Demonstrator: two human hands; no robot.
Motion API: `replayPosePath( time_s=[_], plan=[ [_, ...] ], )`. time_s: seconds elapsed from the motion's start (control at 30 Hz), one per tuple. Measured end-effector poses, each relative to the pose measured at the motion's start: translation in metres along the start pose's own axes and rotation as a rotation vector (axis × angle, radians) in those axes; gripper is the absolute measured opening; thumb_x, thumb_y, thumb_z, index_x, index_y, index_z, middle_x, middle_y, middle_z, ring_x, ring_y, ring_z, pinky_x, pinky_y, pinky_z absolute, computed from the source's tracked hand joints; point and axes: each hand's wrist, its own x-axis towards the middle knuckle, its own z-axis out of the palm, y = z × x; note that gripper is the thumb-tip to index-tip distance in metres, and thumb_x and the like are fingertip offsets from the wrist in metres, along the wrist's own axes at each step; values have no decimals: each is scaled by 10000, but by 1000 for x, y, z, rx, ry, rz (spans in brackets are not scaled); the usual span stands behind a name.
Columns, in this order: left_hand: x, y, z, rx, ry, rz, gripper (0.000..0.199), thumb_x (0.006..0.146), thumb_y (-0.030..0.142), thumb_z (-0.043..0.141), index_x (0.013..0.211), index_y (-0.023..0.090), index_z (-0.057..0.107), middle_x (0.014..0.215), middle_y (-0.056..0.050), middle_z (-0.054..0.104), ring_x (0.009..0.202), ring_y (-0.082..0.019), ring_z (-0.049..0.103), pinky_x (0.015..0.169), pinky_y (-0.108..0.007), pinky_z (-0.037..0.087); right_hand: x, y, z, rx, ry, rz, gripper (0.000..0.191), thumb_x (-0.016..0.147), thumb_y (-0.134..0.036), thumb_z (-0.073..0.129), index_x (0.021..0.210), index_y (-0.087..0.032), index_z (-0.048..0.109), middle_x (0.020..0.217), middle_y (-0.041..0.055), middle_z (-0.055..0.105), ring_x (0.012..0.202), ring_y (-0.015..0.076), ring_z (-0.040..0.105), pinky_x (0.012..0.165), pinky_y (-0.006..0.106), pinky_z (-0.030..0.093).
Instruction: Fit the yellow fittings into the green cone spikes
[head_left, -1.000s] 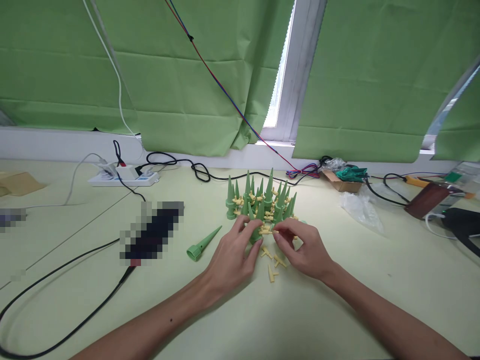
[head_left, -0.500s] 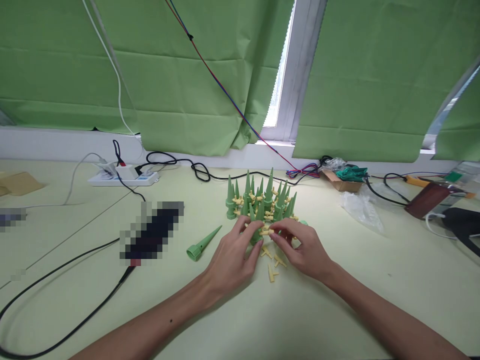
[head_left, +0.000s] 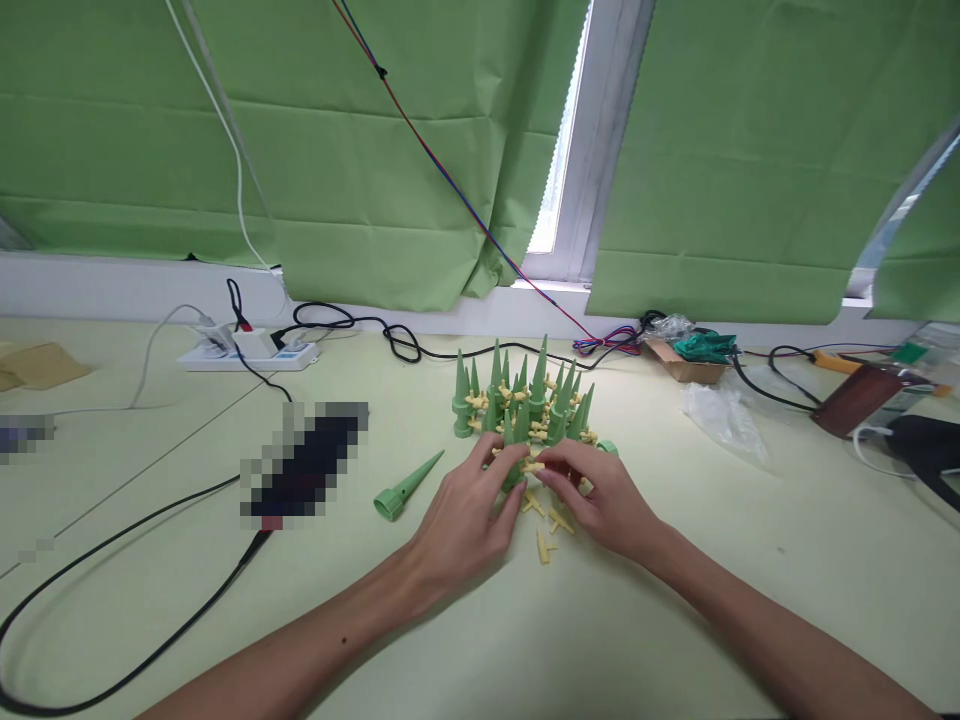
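Several green cones with yellow connectors stand upright in a cluster (head_left: pixel 538 395) at the middle of the table. At its front edge my left hand (head_left: pixel 469 505) has its fingers round the base of a green cone (head_left: pixel 512 470). The thumb and fingers of my right hand (head_left: pixel 604 490) pinch a yellow connector (head_left: pixel 533 467) against that cone's side. Loose yellow connectors (head_left: pixel 559 521) lie just in front of the hands. Left of my left hand, a single green cone (head_left: pixel 405 488) lies on its side, its wide end toward me.
A pixelated dark object (head_left: pixel 311 465) with a black cable lies at the left. Behind it is a white power strip (head_left: pixel 247 353). At the back right are a small cardboard box (head_left: pixel 686 364), plastic film (head_left: pixel 724 420) and a dark red object (head_left: pixel 855 400).
My right hand has shifted very slightly left, toward the cone, with the yellow connector. My left hand has stayed nearly still.
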Motion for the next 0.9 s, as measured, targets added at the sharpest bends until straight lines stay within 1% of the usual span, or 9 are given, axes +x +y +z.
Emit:
replayPosePath(
  time_s=[0.2,0.3,0.4,0.47,0.53,0.63,0.7,0.8,0.9],
  plan=[
    [1,0,0,41,1,25,276,955,226,445,1228,247,477,1138,-63,515,663,-132,551,607,-284,463,1,1,0,-26,-15,24,187,985,-274,486,863,-185,596,703,15,601,583,134,515,518,247,410],
    [2,1,0,44,-3,39,276,954,220,442,1227,241,475,1122,-62,515,665,-134,552,625,-290,468,1,2,1,-50,-34,41,252,992,-276,468,773,-189,558,640,-12,539,549,123,465,512,243,372],
    [2,2,0,40,-3,53,271,956,215,436,1224,236,474,1101,-61,515,682,-141,558,635,-293,470,0,5,3,-76,-41,57,340,999,-284,449,673,-194,481,586,-32,462,521,116,413,505,246,331],
    [2,3,-1,45,-3,57,265,956,213,434,1217,234,475,1093,-59,513,689,-144,560,633,-296,468,0,5,3,-92,-34,64,378,1007,-287,428,640,-196,451,568,-35,435,514,116,387,504,251,317],
    [2,3,-1,48,-2,56,267,955,209,434,1218,234,472,1092,-58,513,699,-148,564,633,-298,469,0,5,2,-80,-37,73,352,1009,-289,425,678,-192,499,589,-24,479,526,119,408,510,252,334],
    [2,2,-1,51,-3,46,275,952,207,437,1223,238,469,1105,-60,513,737,-160,579,640,-301,476,0,2,0,-4,-56,90,185,985,-299,491,886,-184,597,700,5,597,586,130,509,535,245,402],
    [1,2,0,50,1,42,278,948,208,444,1223,241,471,1117,-64,513,773,-172,589,644,-300,481,0,1,-1,42,-66,89,135,956,-298,549,998,-181,600,775,23,632,625,138,553,539,239,433],
    [1,0,1,44,11,46,280,943,204,453,1219,243,476,1122,-66,515,806,-179,598,662,-301,491,0,1,0,60,-90,66,110,942,-259,567,1014,-180,594,840,41,640,646,138,565,540,233,445],
    [1,0,1,43,11,46,282,941,202,457,1219,243,478,1112,-65,518,784,-173,595,654,-298,489,-1,2,1,38,-94,46,68,951,-224,542,966,-181,592,812,34,625,635,134,550,553,236,434]
  ],
)
